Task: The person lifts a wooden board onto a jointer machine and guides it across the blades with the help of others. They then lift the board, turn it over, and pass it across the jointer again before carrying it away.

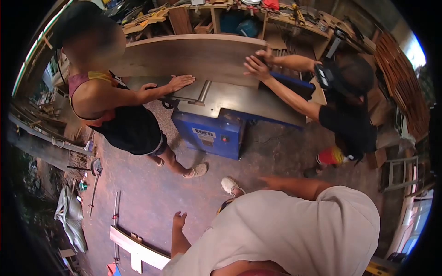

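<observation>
My left hand hangs low over the concrete floor, holding nothing, its fingers apart. Nearest to it is a long pale wooden piece with a bar clamp on the floor. My right hand reaches forward and is smeared by motion, so its fingers cannot be made out. Ahead stands a blue jointer with a steel bed. A wide wooden board stands on edge across it. One co-worker's hand rests by the bed on the left; another co-worker's hands press the board's right end.
A cluttered workbench with tools and wood runs along the back. Stacked wood strips lean at the right. A grey cloth and a metal rod lie at the left. Both co-workers stand close to the jointer.
</observation>
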Tool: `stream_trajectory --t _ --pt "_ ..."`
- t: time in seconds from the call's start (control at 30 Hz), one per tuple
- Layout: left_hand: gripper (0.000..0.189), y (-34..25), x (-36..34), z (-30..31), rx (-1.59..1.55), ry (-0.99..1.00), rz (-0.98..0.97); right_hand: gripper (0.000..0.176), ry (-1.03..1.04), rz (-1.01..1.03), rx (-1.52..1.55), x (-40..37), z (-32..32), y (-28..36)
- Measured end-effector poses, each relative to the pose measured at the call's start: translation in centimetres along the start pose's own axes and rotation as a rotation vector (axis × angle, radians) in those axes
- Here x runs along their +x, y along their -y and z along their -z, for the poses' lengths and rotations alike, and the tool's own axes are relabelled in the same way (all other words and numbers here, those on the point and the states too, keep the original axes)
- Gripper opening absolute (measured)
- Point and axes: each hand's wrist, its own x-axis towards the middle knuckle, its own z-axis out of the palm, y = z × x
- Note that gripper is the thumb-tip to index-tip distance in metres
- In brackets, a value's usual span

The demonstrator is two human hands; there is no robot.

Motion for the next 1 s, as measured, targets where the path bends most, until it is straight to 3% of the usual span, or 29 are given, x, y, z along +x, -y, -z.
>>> stream_trajectory --t 0.03,0.07,0.1,0.13,0.2,0.33,0.4,0.47,0.57,0.63,0.77,0.83,0.97,1.0 --pt "0.071 -0.3 -0.2 -0.2 0.046 0.053 -0.06 0.088 0.082 -0.117 -0.005 -6.0 2.0 0.5" --pt "0.071 -0.9 0.0 -0.2 0.086 0.066 -0.095 0.09 0.023 -0.185 0.086 -9.4 0.5 -5.1" --pt "0.071 -1.7 0.1 -0.4 0.124 0.077 -0.131 0.089 -0.085 -0.379 -0.042 -11.5 -1.2 -10.0" --pt "0.071 -2.4 0.0 -0.5 0.118 0.104 -0.166 0.084 -0.151 -0.74 -0.018 -15.0 -0.3 -9.0" --pt "0.071 -4.7 -0.5 -0.9 0.116 0.122 -0.214 0.085 -0.627 -0.839 0.076 -18.7 -4.1 -14.4" --pt "0.071 -7.6 -5.6 -3.3 0.151 0.18 -0.345 0.085 -0.606 -0.76 0.218 -22.5 -10.1 -18.4" --pt "0.071 -7.4 -9.1 -4.2 0.147 0.218 -0.364 0.09 -0.514 -0.683 0.283 -23.0 -15.3 -16.5" --pt "0.074 -7.5 -12.1 -5.2 0.257 0.341 -0.4 0.079 -0.499 -0.625 0.37 -22.9 -20.8 -14.2" --pt "0.076 -5.2 -15.1 -5.2 0.352 0.442 -0.408 0.076 -0.432 -0.592 0.233 -21.7 -29.1 -14.6" --pt "0.076 -2.1 -14.7 -4.6 0.352 0.482 -0.398 0.069 -0.074 -0.241 -0.064 -22.0 -31.1 -11.1" --pt "0.075 2.7 -13.8 -0.5 0.368 0.449 -0.338 0.057 -0.045 -0.443 0.073 -22.1 -31.4 -5.3" --pt "0.072 6.5 -13.2 2.3 0.162 0.299 -0.329 0.059 0.164 -0.426 -0.101 -18.5 -31.1 -6.6" --pt "0.068 16.7 -12.4 7.7 -0.037 0.145 -0.316 0.08 -0.277 -0.526 -0.005 -12.9 -27.6 -4.5" --pt "0.068 18.9 -13.5 9.0 -0.035 0.105 -0.279 0.081 -0.294 -0.479 -0.041 -10.8 -26.3 -3.4"
